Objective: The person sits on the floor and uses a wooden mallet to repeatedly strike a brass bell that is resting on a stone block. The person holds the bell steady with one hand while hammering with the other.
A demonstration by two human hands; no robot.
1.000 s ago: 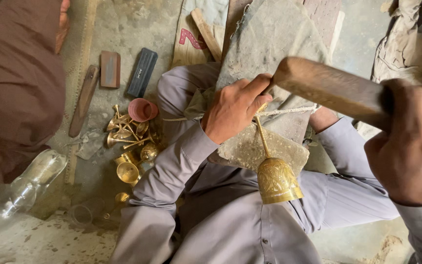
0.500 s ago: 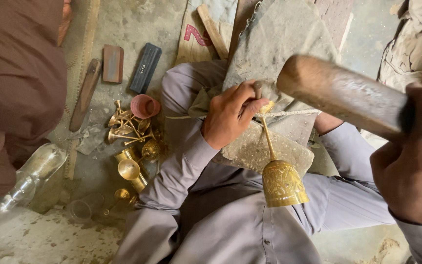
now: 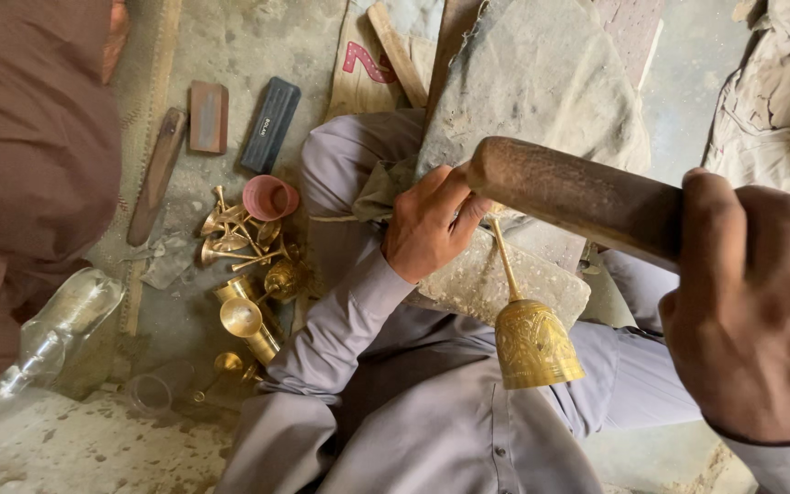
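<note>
Mallet (image 3: 569, 197) swung down to stem, right hand (image 3: 752, 311) grip clamped on it, left hand (image 3: 427, 224) pinching brass goblet (image 3: 532, 338)

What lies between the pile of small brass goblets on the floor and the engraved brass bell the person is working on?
In the head view, the person's left forearm in its grey sleeve crosses the stretch between the small brass goblets and the brass bell, leading up to the left hand.

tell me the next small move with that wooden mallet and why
Probably a short, light tap down. The wooden mallet in the right hand sits just over the top of the brass goblet's stem, which the left hand steadies on the stone block, fingers close by.
</note>
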